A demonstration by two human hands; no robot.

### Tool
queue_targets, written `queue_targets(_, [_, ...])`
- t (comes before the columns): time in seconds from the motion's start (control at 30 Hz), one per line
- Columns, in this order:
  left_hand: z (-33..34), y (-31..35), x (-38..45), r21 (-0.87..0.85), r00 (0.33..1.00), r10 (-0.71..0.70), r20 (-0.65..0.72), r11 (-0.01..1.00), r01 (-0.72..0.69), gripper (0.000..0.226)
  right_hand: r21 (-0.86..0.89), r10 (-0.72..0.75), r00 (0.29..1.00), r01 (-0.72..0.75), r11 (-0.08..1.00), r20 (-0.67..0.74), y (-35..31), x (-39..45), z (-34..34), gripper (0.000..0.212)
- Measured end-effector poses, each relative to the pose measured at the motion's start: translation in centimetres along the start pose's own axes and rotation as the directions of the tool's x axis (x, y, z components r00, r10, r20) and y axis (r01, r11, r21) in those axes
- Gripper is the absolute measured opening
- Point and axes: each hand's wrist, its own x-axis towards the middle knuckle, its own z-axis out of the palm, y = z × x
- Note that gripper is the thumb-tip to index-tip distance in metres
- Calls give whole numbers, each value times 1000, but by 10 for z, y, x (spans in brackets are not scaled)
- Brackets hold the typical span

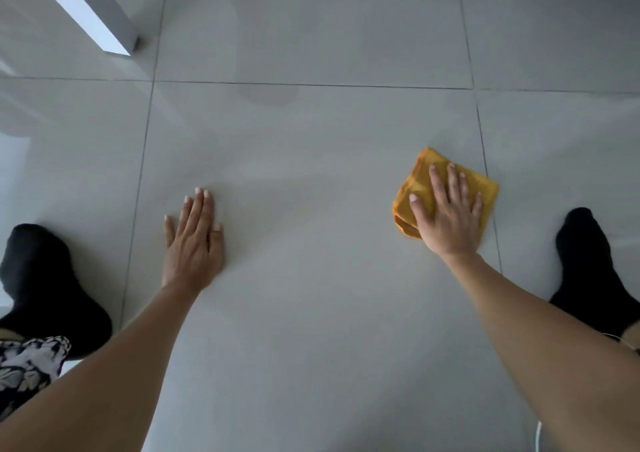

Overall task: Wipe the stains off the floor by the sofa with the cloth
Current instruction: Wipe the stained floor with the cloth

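The right hand (448, 210) lies flat, palm down, fingers spread, on a folded orange cloth (415, 188). The hand presses the cloth against the floor (311, 295); the fingers are not curled around it. The cloth sits on a grey tile, just left of a grout line, with its near-right part hidden under the palm.

The left hand (194, 240) lies flat on the bare floor, palm down, fingers straight and close together, holding nothing. The two hands are well apart on the same large tile.

A faint darker patch (270, 96) shows on the tile beyond the hands, just below a crosswise grout line. A black sock (45, 285) stands at the left edge and another black sock (588, 261) at the right. A pale furniture leg (100, 18) meets the floor at the upper left.
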Motion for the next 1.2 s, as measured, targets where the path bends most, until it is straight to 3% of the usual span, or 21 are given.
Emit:
queue_targets(0.17, [-8,-21,-18,47,999,-51,15,998,51,67,47,152,988,-152,987,11,-7,-34,4,76])
queue_targets(0.4, [-6,-22,-21,54,991,-134,-10,989,134,59,19,91,996,-91,996,25,-54,-58,13,73])
queue_targets(0.87, [-7,-22,-19,51,990,-143,-10,988,143,56,52,-270,961,267,962,65,-206,-60,35,71])
queue_targets(1.07, [-8,-21,-19,54,990,-140,-13,989,141,56,68,-442,890,436,897,115,-259,-77,43,71])
queue_targets(1.2, [-8,-21,-20,46,990,-143,3,989,143,55,83,-566,810,560,824,157,-260,-93,44,71])
